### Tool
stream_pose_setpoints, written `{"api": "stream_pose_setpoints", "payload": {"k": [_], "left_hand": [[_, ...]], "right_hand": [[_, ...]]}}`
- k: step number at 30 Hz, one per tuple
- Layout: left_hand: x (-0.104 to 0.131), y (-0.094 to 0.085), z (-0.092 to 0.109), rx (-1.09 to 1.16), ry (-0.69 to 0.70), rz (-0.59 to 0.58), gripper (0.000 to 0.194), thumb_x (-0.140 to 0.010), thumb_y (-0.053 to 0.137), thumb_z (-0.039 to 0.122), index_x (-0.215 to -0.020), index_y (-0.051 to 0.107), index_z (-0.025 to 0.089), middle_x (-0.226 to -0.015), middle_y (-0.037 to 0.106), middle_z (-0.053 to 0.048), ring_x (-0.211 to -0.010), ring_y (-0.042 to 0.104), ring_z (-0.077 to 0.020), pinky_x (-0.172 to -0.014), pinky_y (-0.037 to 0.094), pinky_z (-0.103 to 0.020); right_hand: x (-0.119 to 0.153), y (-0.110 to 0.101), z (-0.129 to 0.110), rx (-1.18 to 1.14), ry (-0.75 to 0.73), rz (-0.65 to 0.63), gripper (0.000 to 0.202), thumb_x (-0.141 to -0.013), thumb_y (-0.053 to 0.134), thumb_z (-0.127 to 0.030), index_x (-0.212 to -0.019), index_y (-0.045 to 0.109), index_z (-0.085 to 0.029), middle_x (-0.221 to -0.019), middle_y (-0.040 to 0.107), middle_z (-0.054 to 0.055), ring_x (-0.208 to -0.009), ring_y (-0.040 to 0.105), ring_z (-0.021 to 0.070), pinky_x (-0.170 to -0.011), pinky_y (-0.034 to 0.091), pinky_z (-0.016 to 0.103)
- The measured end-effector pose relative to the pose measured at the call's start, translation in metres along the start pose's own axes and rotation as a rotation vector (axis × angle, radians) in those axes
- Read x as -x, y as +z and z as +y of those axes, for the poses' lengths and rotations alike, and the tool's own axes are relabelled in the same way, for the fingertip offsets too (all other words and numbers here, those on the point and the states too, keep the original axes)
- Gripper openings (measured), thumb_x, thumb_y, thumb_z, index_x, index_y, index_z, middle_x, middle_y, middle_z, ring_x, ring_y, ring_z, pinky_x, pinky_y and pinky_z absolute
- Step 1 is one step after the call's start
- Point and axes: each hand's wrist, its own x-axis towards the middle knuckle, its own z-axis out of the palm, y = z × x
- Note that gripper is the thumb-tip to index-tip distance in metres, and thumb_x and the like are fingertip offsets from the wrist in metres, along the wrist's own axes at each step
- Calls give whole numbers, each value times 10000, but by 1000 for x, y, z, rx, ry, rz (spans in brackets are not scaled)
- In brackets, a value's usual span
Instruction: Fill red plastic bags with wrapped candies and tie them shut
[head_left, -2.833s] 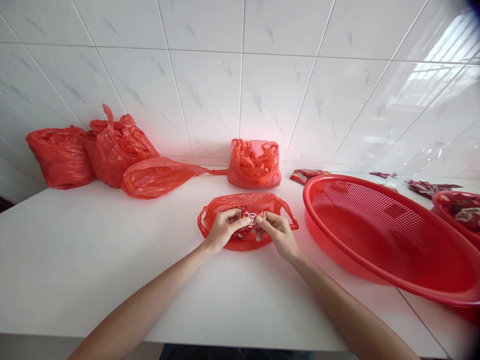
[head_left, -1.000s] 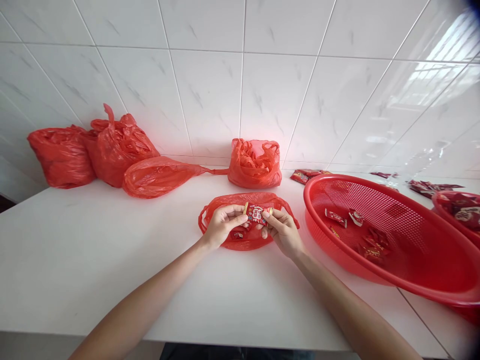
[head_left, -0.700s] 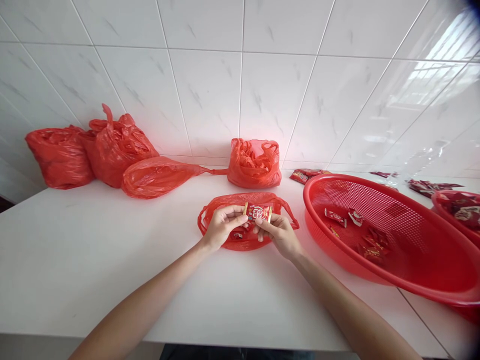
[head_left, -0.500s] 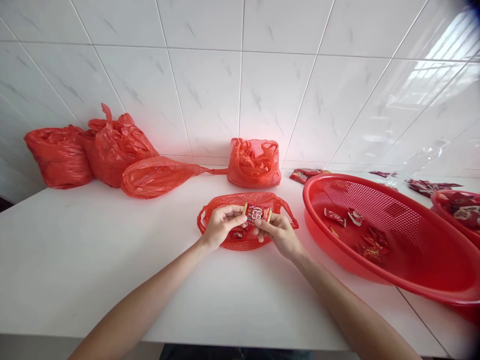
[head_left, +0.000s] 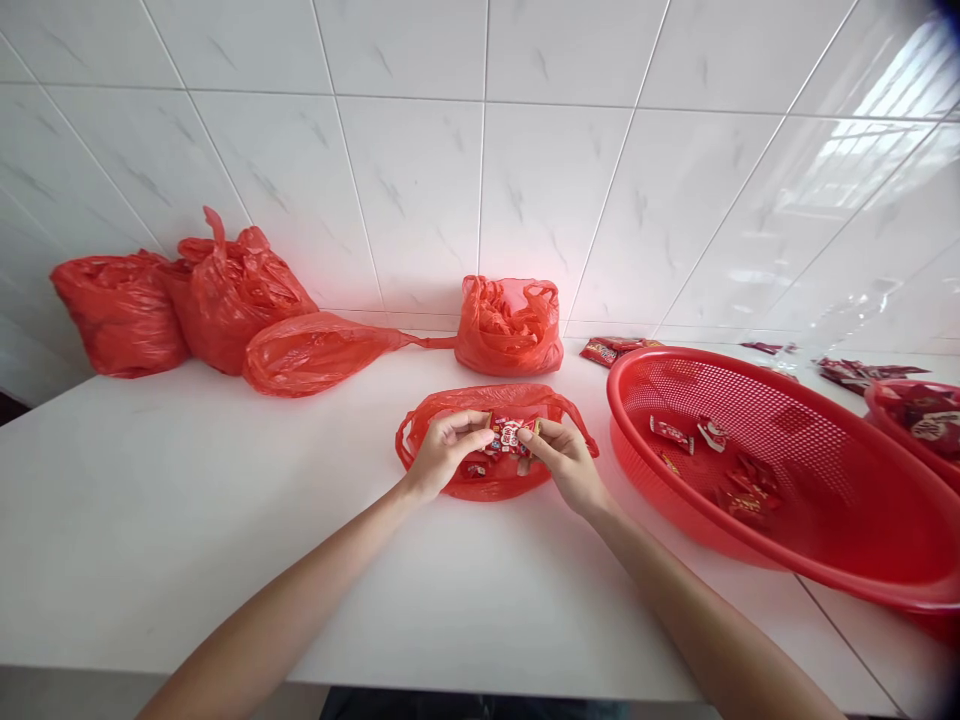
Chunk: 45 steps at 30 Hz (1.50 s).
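A small red wrapped packet [head_left: 508, 434] with white lettering is stretched between both hands. My left hand [head_left: 444, 452] pinches its left end between thumb and fingers. At the right end, my right hand [head_left: 561, 458] grips it the same way, its thumb lying over the front. Beneath the hands an open red plastic bag [head_left: 487, 490] lies on the white table [head_left: 450, 600], with a small red packet [head_left: 474, 470] visible inside. The rest of the bag's contents is partly hidden by the hands.
On the right stands a large red basket [head_left: 675, 505] holding several packets. Red bags [head_left: 135, 315] stand at the back left, a flat bag [head_left: 319, 350] beside them. Another full bag [head_left: 508, 330] is near the tiled wall. Packets [head_left: 606, 350] lie behind the basket.
The packet has tilted slightly between my hands, and my right thumb has moved a little onto its front. Both hands otherwise keep nearly the same place.
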Motion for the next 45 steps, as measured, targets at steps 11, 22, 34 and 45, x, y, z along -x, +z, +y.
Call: {"api": "stream_pose_setpoints", "payload": {"k": [11,22,34,45], "left_hand": [[-2,-2,-7,-55,26,106,246,-844,716,401,-901,721,162,-871,702,-29,-826,620,-163,-778,495,-281],[-2,3,-13,116,-21,110,198,-846,706,380,-860,683,183,-810,655,5,-739,581,-128,-713,471,-259],[2,7,-5,59,-38,58,178,-779,777,315,-879,765,168,-851,724,-39,-830,643,-181,-790,495,-306],[0,7,-8,225,-131,42,162,-795,755,336,-800,758,174,-784,708,-28,-750,617,-161,-719,483,-295]], "right_hand": [[1,4,-2,79,-25,-36,348,-927,622,-441,-693,578,-187,-611,659,-7,-577,594,137,-629,425,283],[3,6,2,2,-27,-27,335,-923,634,-415,-681,574,-190,-601,629,-19,-563,574,131,-631,428,284],[4,9,2,14,-27,-66,310,-921,636,-399,-700,601,-184,-613,621,-21,-568,585,132,-631,431,282],[5,11,4,-84,4,-79,318,-911,653,-405,-691,596,-182,-666,617,-18,-573,602,128,-635,470,282]]}}
